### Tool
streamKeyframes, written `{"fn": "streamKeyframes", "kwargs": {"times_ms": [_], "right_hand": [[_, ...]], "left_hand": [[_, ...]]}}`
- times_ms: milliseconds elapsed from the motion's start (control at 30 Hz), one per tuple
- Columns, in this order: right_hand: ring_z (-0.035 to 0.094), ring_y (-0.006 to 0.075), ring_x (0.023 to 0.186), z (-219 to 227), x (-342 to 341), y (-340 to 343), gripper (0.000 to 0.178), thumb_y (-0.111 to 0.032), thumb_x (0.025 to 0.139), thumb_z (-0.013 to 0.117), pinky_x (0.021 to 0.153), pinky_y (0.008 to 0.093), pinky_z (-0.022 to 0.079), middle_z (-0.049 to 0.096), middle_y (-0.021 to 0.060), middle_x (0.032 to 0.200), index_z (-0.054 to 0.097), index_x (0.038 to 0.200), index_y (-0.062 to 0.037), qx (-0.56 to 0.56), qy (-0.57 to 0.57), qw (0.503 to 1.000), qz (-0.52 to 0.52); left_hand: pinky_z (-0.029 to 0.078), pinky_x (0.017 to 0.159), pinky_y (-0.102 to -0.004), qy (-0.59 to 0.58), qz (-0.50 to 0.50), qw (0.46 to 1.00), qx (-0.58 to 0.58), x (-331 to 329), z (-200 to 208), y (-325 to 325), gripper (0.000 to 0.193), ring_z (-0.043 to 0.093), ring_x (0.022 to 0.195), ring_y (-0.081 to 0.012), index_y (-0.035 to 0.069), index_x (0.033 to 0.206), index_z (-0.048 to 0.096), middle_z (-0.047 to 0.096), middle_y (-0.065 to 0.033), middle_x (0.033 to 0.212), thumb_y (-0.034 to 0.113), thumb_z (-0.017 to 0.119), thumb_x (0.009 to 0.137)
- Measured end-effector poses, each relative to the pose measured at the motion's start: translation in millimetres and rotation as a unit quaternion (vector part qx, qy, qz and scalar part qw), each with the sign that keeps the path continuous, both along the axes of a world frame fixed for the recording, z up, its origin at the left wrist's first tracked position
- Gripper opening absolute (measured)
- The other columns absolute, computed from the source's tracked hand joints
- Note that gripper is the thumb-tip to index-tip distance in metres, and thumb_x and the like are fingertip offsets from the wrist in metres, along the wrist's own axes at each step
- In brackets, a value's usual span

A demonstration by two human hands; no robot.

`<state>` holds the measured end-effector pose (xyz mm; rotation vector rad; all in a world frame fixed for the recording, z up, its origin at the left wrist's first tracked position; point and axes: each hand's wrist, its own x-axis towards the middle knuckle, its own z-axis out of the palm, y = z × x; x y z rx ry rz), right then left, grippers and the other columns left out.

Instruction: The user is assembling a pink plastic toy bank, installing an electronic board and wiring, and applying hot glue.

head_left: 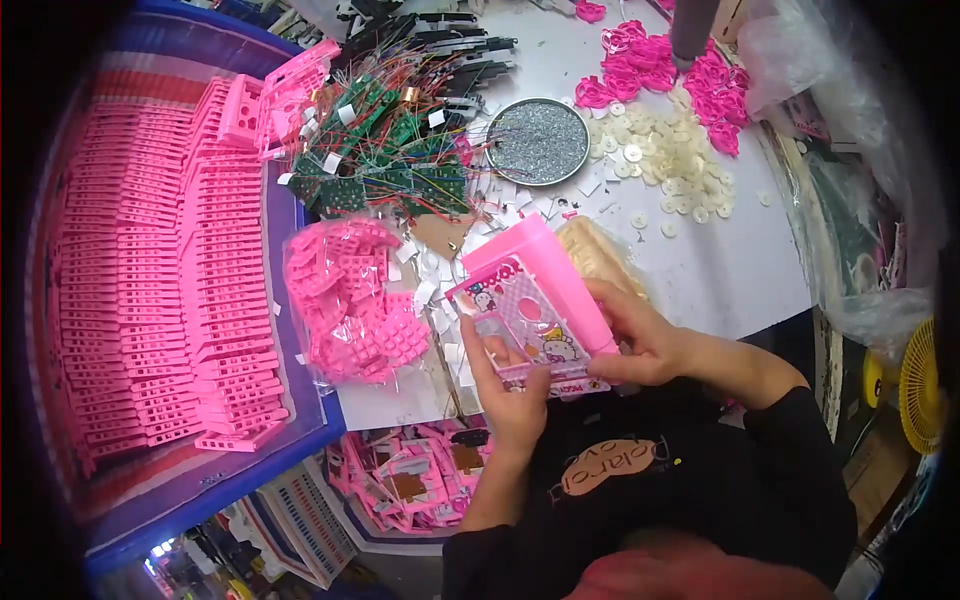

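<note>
Over the near edge of the white table I hold a pink plastic casing (548, 248) tilted between both hands. A printed panel (530, 318) with cartoon figures and a cut-out window lies along its near side. My left hand (512, 395) is closed on the panel's lower left edge, and its fingertips show through the window. At the casing's right end, my right hand (640, 335) grips the pink plastic, thumb on the near side. The casing's underside is hidden. Just left lies a clear bag of pink button pads (360, 310).
A blue-rimmed tray (300, 440) with rows of pink plastic parts (225, 260) stands left. Behind are wired green circuit boards (385, 150), a round tin of small metal pieces (540, 140), pale discs (680, 165) and bright pink bundles (640, 60). A bin of pink parts (400, 475) sits below.
</note>
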<state>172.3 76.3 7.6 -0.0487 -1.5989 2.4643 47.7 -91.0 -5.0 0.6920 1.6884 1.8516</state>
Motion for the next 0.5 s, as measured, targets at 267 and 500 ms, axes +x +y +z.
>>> {"fn": "streamKeyframes", "kwargs": {"times_ms": [267,500], "right_hand": [[0.052,0.0292,0.128,16.2,-2.3,13.9,0.090,-0.026,0.083,0.080,0.107,0.0400,0.041,0.051,0.0196,0.137,0.026,0.151,0.0006,0.323,-0.027,0.946,0.017],[0.052,0.0253,0.127,15.3,4.7,21.4,0.081,-0.021,0.087,0.075,0.106,0.0394,0.042,0.050,0.0152,0.139,0.030,0.150,0.0005,0.106,-0.070,0.991,0.052]], "left_hand": [[0.046,0.095,-0.0314,0.080,0.012,0.991,-0.103,14.8,-6.3,-16.1,0.101,0.054,0.112,-0.0235,-0.001,0.159,0.003,0.042,-0.0170,0.140,0.007,0.072,0.086],[0.047,0.100,-0.0356,0.006,-0.009,0.992,-0.129,-17.0,36.5,-15.5,0.078,0.053,0.125,-0.0254,-0.005,0.153,0.019,0.048,-0.0200,0.138,0.008,0.064,0.091]]}}
